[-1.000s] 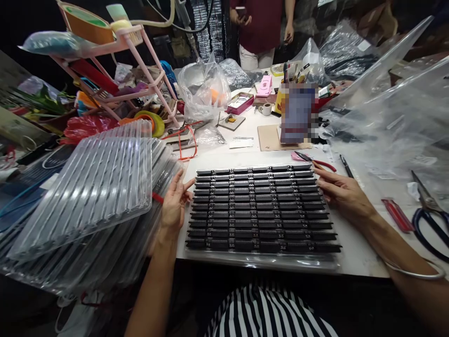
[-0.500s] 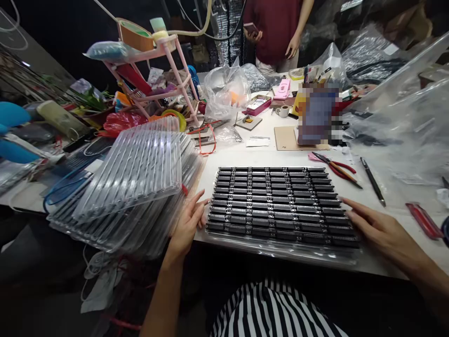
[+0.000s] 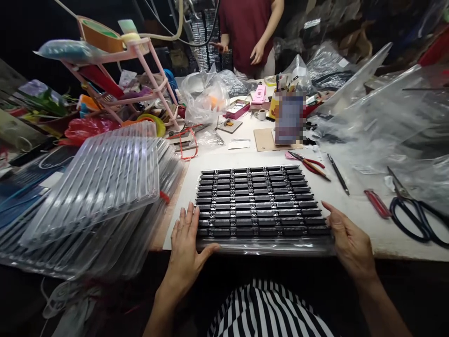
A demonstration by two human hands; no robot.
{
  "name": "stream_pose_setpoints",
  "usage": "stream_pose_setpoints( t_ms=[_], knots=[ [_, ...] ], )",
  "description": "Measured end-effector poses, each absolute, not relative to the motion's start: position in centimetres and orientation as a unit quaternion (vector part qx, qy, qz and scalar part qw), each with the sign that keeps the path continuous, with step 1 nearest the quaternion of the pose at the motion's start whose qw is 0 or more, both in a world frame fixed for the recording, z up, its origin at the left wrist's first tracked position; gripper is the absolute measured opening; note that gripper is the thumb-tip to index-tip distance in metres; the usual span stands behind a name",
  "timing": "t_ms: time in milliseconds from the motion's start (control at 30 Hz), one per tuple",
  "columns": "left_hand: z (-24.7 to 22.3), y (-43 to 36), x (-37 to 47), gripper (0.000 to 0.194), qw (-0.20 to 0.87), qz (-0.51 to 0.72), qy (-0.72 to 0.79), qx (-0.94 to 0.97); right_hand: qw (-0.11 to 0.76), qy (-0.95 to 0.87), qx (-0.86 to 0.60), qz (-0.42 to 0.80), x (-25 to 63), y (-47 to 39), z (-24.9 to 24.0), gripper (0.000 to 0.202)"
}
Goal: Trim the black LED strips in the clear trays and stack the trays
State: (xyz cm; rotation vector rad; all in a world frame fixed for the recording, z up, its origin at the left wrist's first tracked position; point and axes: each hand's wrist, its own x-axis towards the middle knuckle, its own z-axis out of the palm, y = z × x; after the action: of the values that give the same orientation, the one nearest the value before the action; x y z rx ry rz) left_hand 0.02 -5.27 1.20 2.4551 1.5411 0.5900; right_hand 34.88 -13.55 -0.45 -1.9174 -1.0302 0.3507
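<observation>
Both hands grip the near corners of the loaded tray (image 3: pixel 261 206), left hand (image 3: pixel 185 243) and right hand (image 3: pixel 351 241), overhanging the surface's (image 3: pixel 351 215) near edge; tilt it and those black strips could slide off.

The tray of strips (image 3: pixel 261 206) lies at frame centre on the table (image 3: pixel 354 220), between my left hand (image 3: pixel 185 245) and my right hand (image 3: pixel 349 241). Stacked empty trays (image 3: pixel 98 187) sit left of it; pliers (image 3: pixel 308 164) behind; scissors (image 3: pixel 416 213) at right.
</observation>
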Motion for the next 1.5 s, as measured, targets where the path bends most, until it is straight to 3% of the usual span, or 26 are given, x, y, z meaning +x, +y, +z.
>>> stream_pose_setpoints(
  t_ms=[267, 533, 700, 800, 867, 1000, 1267, 1500],
  knots=[
    [1.5, -5.6, 2.0, 0.079, -0.054, 0.115, 0.541, 0.831, 0.436, -0.53, -0.721, 0.095, 35.1, -13.7, -1.4, 0.049],
    [1.9, -5.8, 3.7, 0.078, -0.09, 0.112, 0.51, 0.848, 0.424, -0.573, -0.689, 0.13, 35.8, -13.8, -0.6, 0.051],
    [1.7, -5.6, 5.6, 0.077, -0.087, 0.127, 0.461, 0.874, 0.405, -0.584, -0.675, 0.196, 38.4, -13.3, 0.5, 0.04],
    [1.5, -5.4, 6.3, 0.075, -0.087, 0.136, 0.442, 0.882, 0.354, -0.592, -0.717, 0.106, 41.4, -12.3, 1.5, 0.036],
    [1.3, -5.2, 6.3, 0.073, -0.087, 0.138, 0.436, 0.885, 0.274, -0.592, -0.756, 0.051, 43.4, -11.5, 2.3, 0.033],
    [0.7, -5.0, 5.9, 0.073, -0.086, 0.137, 0.433, 0.887, 0.135, -0.591, -0.794, 0.05, 45.4, -9.6, 3.5, 0.029],
    [0.1, -4.8, 5.6, 0.076, -0.122, 0.146, 0.427, 0.884, 0.069, -0.605, -0.791, 0.052, 43.7, -2.5, 3.7, 0.023],
    [0.5, -5.0, 5.6, 0.078, -0.15, 0.118, 0.428, 0.884, 0.034, -0.557, -0.828, 0.054, 44.7, 2.0, 3.0, 0.03]
  ],
)
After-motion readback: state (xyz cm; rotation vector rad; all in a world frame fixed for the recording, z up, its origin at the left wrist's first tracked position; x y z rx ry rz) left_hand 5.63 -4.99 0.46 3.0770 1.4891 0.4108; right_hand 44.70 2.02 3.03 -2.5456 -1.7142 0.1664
